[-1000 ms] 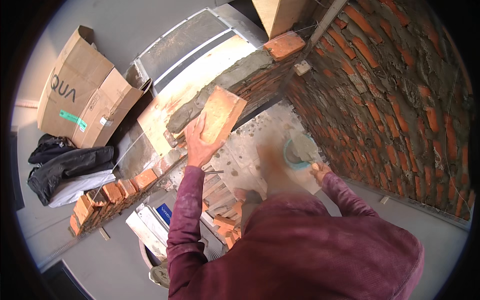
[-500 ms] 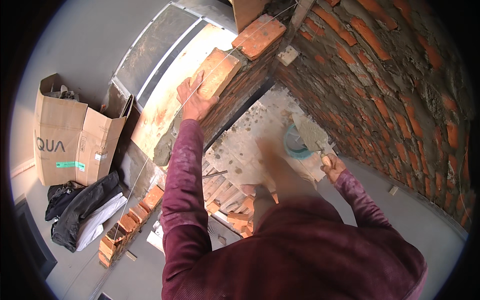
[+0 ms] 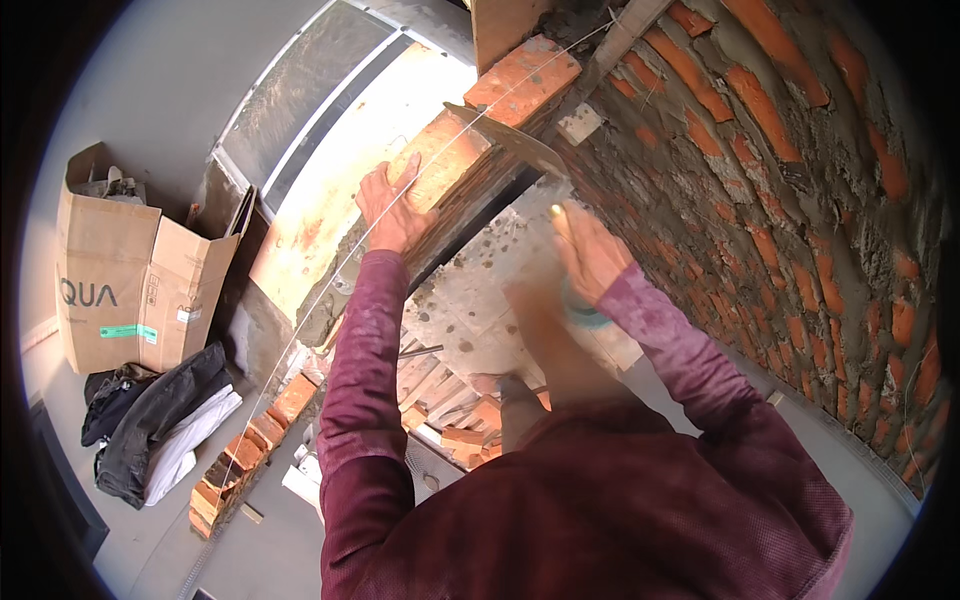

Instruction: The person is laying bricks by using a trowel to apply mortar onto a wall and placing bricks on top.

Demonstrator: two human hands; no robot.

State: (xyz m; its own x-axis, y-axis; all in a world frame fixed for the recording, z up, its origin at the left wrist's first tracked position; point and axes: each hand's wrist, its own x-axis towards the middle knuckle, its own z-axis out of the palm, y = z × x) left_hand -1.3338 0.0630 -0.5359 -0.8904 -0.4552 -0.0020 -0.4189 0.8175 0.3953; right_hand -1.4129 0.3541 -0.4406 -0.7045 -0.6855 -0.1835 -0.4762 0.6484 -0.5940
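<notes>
My left hand (image 3: 395, 208) grips the near end of an orange brick (image 3: 445, 150) on top of a low brick wall, fingers over its top and side. In my right hand (image 3: 592, 250) is a trowel (image 3: 515, 142) with a pale handle; its blade is tilted across the far end of that brick. Just beyond the blade lies another brick (image 3: 525, 75) in the same row. A taut white string (image 3: 350, 258) runs above the bricks and past my left hand. Wet mortar (image 3: 328, 305) coats the wall top nearer to me.
A rough brick wall (image 3: 760, 200) with mortar joints rises on the right. A teal bucket (image 3: 582, 308) is partly hidden below my right forearm. Loose bricks (image 3: 465, 438) lie near my legs. At left stand a cardboard box (image 3: 110, 270) and dark clothes (image 3: 165, 420).
My right hand has brought the trowel up and left from above the bucket to the brick's far end. My left hand stays on the brick. The mortar on the blade is no longer visible.
</notes>
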